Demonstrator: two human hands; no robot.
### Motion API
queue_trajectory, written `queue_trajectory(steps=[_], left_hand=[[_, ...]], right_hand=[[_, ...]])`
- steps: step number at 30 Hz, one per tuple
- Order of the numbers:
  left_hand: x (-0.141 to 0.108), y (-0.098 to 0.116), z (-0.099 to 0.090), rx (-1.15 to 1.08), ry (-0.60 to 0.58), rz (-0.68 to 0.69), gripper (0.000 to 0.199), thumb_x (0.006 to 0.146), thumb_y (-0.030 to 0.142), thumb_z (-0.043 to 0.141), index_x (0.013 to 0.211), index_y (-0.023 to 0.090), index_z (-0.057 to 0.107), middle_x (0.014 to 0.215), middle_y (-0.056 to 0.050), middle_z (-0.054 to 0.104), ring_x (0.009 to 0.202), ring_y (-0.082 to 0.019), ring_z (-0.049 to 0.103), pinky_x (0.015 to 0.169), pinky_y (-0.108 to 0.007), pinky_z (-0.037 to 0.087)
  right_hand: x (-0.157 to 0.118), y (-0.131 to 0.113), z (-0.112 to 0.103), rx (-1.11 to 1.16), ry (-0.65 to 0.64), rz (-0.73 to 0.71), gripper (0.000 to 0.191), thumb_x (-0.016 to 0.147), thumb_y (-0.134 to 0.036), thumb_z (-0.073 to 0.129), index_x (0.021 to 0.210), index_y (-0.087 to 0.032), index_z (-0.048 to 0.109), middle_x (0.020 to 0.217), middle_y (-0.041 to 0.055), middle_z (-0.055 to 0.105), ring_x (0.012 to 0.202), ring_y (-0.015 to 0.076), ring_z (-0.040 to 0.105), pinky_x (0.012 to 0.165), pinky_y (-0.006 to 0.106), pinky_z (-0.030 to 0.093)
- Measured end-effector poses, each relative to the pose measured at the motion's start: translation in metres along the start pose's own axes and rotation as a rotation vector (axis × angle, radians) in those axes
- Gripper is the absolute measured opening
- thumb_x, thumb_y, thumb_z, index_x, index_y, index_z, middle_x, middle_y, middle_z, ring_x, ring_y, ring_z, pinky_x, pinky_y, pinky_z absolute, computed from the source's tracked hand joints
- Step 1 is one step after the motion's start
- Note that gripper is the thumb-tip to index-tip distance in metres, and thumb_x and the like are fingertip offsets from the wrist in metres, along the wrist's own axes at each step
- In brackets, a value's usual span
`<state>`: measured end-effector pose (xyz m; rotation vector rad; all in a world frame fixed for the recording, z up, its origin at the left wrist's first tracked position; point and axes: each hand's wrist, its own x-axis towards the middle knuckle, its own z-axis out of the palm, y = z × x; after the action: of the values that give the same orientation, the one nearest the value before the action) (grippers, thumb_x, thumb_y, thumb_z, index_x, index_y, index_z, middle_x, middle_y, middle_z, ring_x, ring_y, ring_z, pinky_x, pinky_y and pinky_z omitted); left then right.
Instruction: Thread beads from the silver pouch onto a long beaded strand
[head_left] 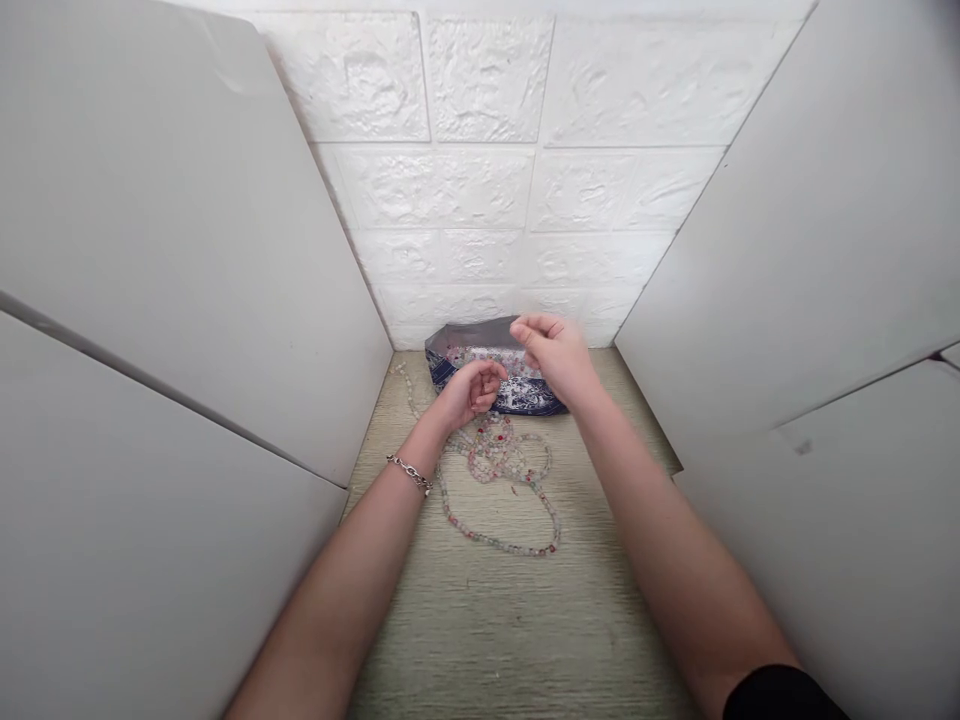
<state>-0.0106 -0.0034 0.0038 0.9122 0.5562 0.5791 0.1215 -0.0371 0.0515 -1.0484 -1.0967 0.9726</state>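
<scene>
A long strand of small pale, pink, green and red beads [501, 547] lies in loops on the wood-grain surface. Behind it, against the wall, is an open dark blue patterned container [529, 398] with a grey inner side and many loose beads inside. My left hand [474, 392] is at the container's front edge with its fingers curled together. Higher and to the right, over the container, my right hand [559, 352] pinches thumb against forefinger. Whatever either hand holds is too small to make out. A silver chain bracelet [409, 473] circles my left wrist.
A white brick-textured wall [487, 190] closes off the back. Pale panels stand close on both sides, the left panel [172, 230] and the right panel [795, 240]. The wood-grain surface [495, 640] runs between them toward me.
</scene>
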Motion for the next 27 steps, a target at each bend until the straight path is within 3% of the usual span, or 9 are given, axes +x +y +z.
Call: queue_trajectory(steps=[8, 15, 19, 22, 24, 27], left_hand=[[-0.001, -0.001, 0.001, 0.037, 0.023, 0.017, 0.017, 0.068, 0.027, 0.047, 0.063, 0.012, 0.053, 0.043, 0.006, 0.03, 0.03, -0.001, 0.024, 0.031, -0.016, 0.011], [-0.001, -0.003, 0.001, 0.043, -0.017, 0.057, 0.035, 0.07, 0.031, 0.051, 0.045, 0.015, 0.033, 0.038, 0.006, 0.025, 0.031, -0.002, 0.026, 0.032, -0.017, 0.018], [0.0, -0.005, 0.0, 0.024, -0.022, 0.093, 0.034, 0.07, 0.03, 0.052, 0.045, 0.015, 0.034, 0.039, 0.006, 0.029, 0.036, -0.004, 0.036, 0.036, -0.017, 0.028], [0.001, -0.005, 0.0, -0.052, -0.006, 0.137, 0.03, 0.069, 0.028, 0.052, 0.047, 0.013, 0.039, 0.049, 0.002, 0.042, 0.059, -0.009, 0.054, 0.056, -0.02, 0.043], [0.001, -0.005, 0.001, -0.102, 0.001, 0.137, 0.023, 0.07, 0.026, 0.05, 0.052, 0.012, 0.045, 0.061, -0.001, 0.052, 0.076, -0.013, 0.057, 0.067, -0.023, 0.045], [0.003, -0.005, 0.001, -0.138, 0.014, 0.133, 0.014, 0.07, 0.023, 0.049, 0.064, 0.011, 0.053, 0.076, -0.005, 0.059, 0.082, -0.014, 0.057, 0.071, -0.025, 0.045]], right_hand=[[-0.019, -0.064, -0.01, -0.357, 0.227, -0.456, 0.019, 0.07, -0.035, 0.056, 0.074, -0.016, 0.056, 0.049, -0.0058, 0.03, 0.047, 0.0048, 0.036, 0.044, 0.019, 0.031], [-0.043, -0.091, -0.008, -0.448, 0.332, -0.654, 0.017, 0.074, -0.035, 0.051, 0.078, -0.02, 0.058, 0.052, -0.0052, 0.028, 0.049, 0.0049, 0.036, 0.051, 0.023, 0.033], [-0.048, -0.096, -0.007, -0.459, 0.377, -0.708, 0.017, 0.075, -0.036, 0.05, 0.077, -0.021, 0.058, 0.052, -0.0049, 0.028, 0.048, 0.0049, 0.035, 0.05, 0.023, 0.033], [-0.046, -0.095, -0.005, -0.489, 0.364, -0.703, 0.017, 0.074, -0.034, 0.051, 0.075, -0.02, 0.059, 0.052, -0.0043, 0.032, 0.051, 0.0061, 0.038, 0.053, 0.024, 0.034], [-0.041, -0.089, -0.003, -0.498, 0.299, -0.645, 0.015, 0.072, -0.032, 0.053, 0.073, -0.019, 0.06, 0.052, -0.0041, 0.034, 0.052, 0.0068, 0.039, 0.053, 0.023, 0.035], [-0.032, -0.067, 0.0, -0.458, 0.126, -0.483, 0.012, 0.068, -0.029, 0.057, 0.072, -0.019, 0.061, 0.05, -0.004, 0.039, 0.052, 0.0075, 0.04, 0.052, 0.022, 0.034]])
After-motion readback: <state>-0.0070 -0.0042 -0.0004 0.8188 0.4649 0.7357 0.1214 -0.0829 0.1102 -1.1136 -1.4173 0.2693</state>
